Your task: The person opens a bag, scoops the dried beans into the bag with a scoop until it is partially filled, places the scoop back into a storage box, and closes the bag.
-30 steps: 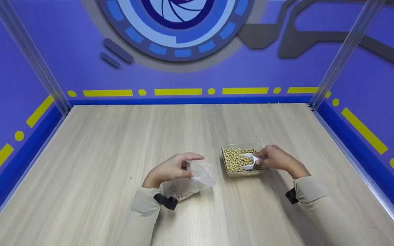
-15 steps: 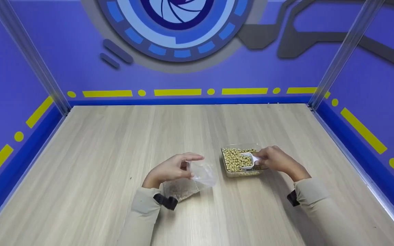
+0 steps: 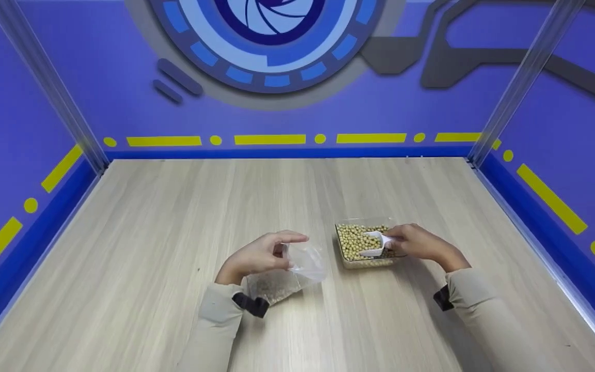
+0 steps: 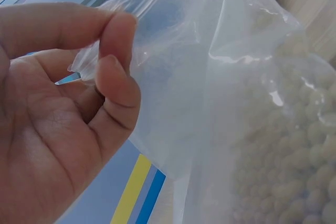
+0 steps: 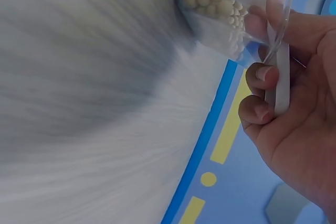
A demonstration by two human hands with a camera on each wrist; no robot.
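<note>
My left hand [image 3: 261,254] pinches the top edge of a clear zip bag [image 3: 305,266] between thumb and fingers. In the left wrist view the bag [image 4: 184,93] bulges with pale round beans [image 4: 294,171] in its lower part. At the right, a clear rectangular container [image 3: 367,263] holds many yellowish beans [image 3: 351,240]. My right hand [image 3: 416,242] grips the handle of a white scoop [image 3: 379,252], whose bowl lies among the beans. In the right wrist view, fingers curl round the white handle [image 5: 282,77] beside the container's clear wall [image 5: 286,19].
Bag and container stand apart on a light wood table [image 3: 173,217]. Blue panels with yellow markings [image 3: 269,139] enclose its back and sides, with metal posts [image 3: 525,77] at the far corners. Black straps [image 3: 251,305] circle both sleeves.
The scoop has shifted and tilted slightly among the beans in my right hand's grip. My left hand and the bag stay in place.
</note>
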